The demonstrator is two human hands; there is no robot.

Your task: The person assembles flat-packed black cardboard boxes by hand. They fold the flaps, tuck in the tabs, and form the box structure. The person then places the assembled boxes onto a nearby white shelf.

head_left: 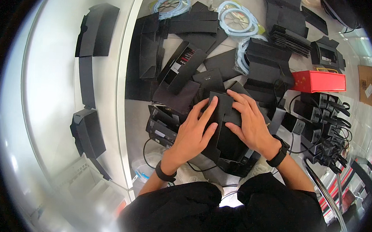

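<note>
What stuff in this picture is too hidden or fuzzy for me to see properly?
All in the head view:
Underside of the black box: hidden by the box itself.
Parts of its top: covered by the left grip and right grip.
Pale shoes: partly covered by black clothing.
Pale things at lower left: too blurred to name.
Label on the cardboard box: print too small.
</note>
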